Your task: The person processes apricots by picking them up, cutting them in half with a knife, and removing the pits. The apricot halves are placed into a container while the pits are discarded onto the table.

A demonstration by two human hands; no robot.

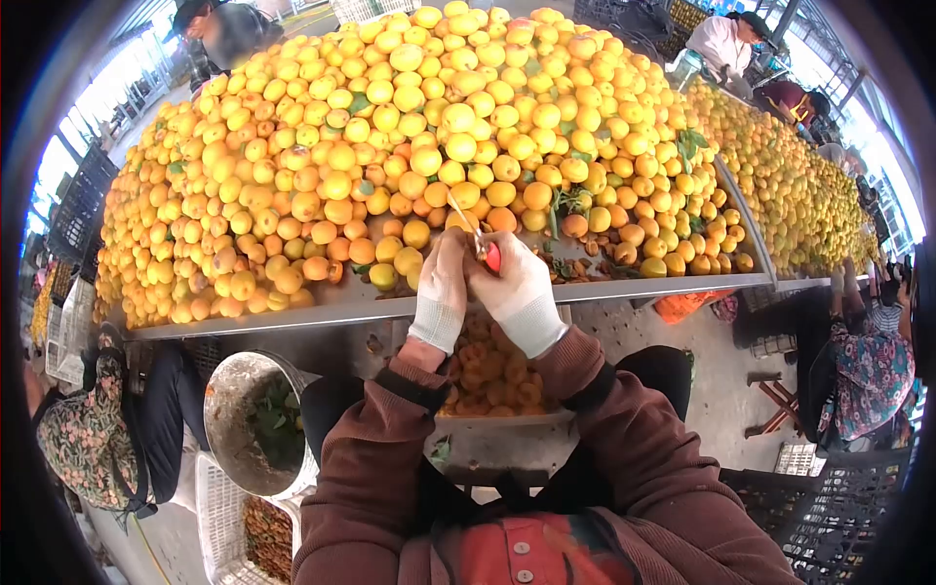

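Note:
Both gloved hands meet over the near edge of a metal table [351,310] heaped with yellow-orange fruit [409,97]. My right hand [515,285] is closed on a small tool with a red handle [492,257]. Its thin pale blade [462,211] points up and away over the heap. Pressed against it, my left hand [444,283] has its fingers curled inward; whatever they hold is hidden. Directly below the hands, under the table edge, is a container of orange fruit pieces [487,375].
A white bucket [222,429] with green leaves and a white basket [210,517] stand at lower left. Black crates [829,507] are at lower right. People sit at left [93,439] and right [868,375]; others work behind the heap.

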